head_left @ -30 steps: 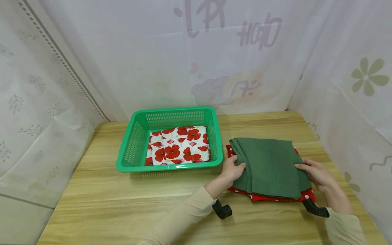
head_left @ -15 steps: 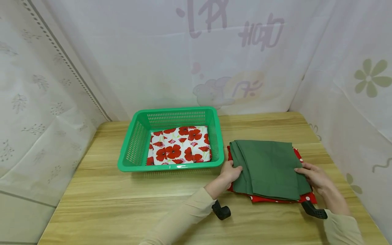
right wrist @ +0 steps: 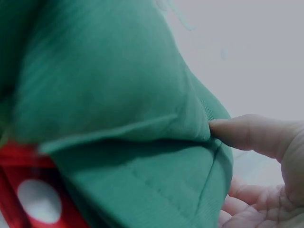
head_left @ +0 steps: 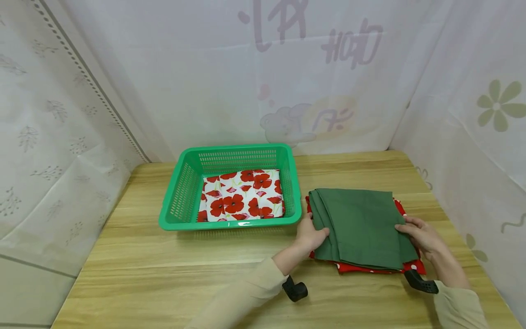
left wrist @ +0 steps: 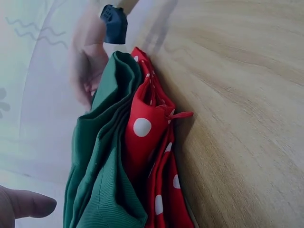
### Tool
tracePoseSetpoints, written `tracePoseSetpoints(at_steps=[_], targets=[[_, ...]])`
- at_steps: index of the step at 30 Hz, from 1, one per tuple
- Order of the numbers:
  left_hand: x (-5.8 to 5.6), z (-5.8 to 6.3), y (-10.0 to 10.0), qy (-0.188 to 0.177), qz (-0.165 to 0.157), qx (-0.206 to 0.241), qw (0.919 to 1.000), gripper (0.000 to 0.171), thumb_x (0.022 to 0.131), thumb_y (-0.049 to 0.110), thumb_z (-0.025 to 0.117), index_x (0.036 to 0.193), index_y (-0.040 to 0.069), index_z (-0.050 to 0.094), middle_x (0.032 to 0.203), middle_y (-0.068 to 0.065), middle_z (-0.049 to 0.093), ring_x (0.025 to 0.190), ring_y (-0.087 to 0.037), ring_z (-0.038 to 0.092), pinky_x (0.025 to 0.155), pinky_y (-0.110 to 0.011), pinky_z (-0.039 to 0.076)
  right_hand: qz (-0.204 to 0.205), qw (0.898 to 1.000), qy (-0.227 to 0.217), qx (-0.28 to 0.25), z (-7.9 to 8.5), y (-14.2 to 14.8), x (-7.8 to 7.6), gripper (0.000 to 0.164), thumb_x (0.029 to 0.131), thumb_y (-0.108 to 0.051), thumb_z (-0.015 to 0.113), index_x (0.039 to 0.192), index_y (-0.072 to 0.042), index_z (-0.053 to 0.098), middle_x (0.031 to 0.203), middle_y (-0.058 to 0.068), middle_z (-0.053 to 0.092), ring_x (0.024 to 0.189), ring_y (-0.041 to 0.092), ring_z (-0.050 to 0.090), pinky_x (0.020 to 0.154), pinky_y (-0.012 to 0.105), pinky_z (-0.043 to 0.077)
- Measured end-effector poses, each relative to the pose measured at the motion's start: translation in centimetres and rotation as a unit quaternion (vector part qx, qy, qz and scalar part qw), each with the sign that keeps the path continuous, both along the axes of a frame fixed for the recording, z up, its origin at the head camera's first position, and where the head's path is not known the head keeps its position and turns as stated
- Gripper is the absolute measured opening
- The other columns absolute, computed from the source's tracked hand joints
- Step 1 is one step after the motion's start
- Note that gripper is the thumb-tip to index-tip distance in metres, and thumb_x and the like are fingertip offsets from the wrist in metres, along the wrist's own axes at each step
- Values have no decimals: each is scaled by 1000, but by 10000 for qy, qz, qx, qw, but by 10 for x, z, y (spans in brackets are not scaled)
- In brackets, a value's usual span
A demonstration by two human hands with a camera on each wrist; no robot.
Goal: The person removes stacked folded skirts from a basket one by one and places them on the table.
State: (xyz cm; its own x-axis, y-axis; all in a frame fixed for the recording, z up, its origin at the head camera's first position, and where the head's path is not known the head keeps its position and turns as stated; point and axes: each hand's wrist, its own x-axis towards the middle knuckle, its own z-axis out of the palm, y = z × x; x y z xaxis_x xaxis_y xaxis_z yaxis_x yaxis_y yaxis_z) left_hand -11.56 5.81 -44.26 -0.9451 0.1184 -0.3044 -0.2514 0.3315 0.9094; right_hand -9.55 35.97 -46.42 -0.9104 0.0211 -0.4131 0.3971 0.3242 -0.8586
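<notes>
A folded green cloth (head_left: 363, 226) lies on top of a red cloth with white dots (head_left: 349, 268) at the table's right side. My left hand (head_left: 310, 235) is at the left edge of the stack, thumb spread from the fingers. In the left wrist view its thumb (left wrist: 31, 204) is straight and apart from the green folds (left wrist: 107, 166). At the opposite edge my right hand (head_left: 423, 237) pinches the green cloth. Its thumb (right wrist: 242, 133) presses on top, with the fingers (right wrist: 247, 199) below, partly behind the fabric.
A green plastic basket (head_left: 168, 219) stands left of the stack, holding a folded white cloth with red poppies (head_left: 242, 196). Printed curtains (head_left: 197, 91) hang behind the wooden table (head_left: 164, 269) and at both sides. Black wrist mounts (head_left: 295, 290) stick out below the hands.
My left hand has shifted slightly along the stack's left edge, and its thumb has straightened. The right hand keeps its place at the right edge. The stack has barely moved.
</notes>
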Motion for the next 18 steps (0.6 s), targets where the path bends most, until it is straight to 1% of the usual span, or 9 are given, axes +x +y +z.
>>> tracePoseSetpoints(at_steps=[1,3,5,6,9,13,15,16,18], targets=[[2,1,0,123,-58,-82,9999,66,84,9,66,138,-9,34,133,-24,46,123,-34,43,97,-42,42,-65,10000,45,11,1,0,0,75,96,-26,53,142,15,10,124,22,45,81,-8,53,73,21,51],[4,2,-1,401,-207,-217,9987,67,84,10,65,139,-9,32,138,-25,40,127,-36,38,100,-45,39,-222,9995,211,94,3,-1,0,73,94,-29,56,141,12,18,110,1,52,81,-9,52,72,17,49],[7,2,-1,735,-332,-283,9963,65,85,10,64,139,-8,32,141,-25,35,129,-37,35,102,-46,37,-438,9982,409,72,5,-3,0,65,93,-30,59,137,8,30,98,-17,50,81,-9,52,71,14,48],[8,2,-1,896,-379,-278,9949,64,86,9,63,139,-8,32,143,-24,33,130,-36,34,102,-46,36,-542,9971,523,42,6,-4,0,61,92,-30,60,135,6,34,95,-22,49,81,-11,51,70,12,46],[11,1,0,1305,-443,-232,9902,60,86,7,62,139,-7,35,145,-21,30,131,-35,34,103,-45,35,-897,9920,827,-323,8,-5,0,44,90,-27,64,124,-5,47,88,-26,52,80,-11,53,70,8,45],[13,1,1,1664,-495,-194,9846,57,86,5,61,137,-7,37,144,-17,32,130,-32,35,104,-43,36,-1395,9762,1141,-1204,-1,1,-4,24,86,-17,68,108,-17,58,87,-20,59,78,-5,58,68,11,48],[15,2,1,1848,-574,-204,9809,56,87,5,61,136,-7,38,143,-18,34,129,-32,36,103,-43,36,-1566,9693,1237,-1436,-8,7,-8,21,85,-15,69,103,-21,61,88,-17,61,78,-3,60,68,12,49],[15,4,1,1937,-623,-210,9788,55,87,5,61,136,-7,39,142,-18,35,129,-32,37,103,-43,36,-1648,9652,1292,-1568,-13,11,-10,21,85,-13,70,103,-22,63,89,-16,62,79,-2,61,68,13,50],[16,7,2,2096,-729,-211,9748,54,87,6,61,135,-7,40,140,-19,38,128,-32,39,103,-42,37,-1689,9619,1416,-1617,-23,19,-14,24,84,-14,71,106,-21,63,92,-15,62,81,-1,62,71,13,50]])
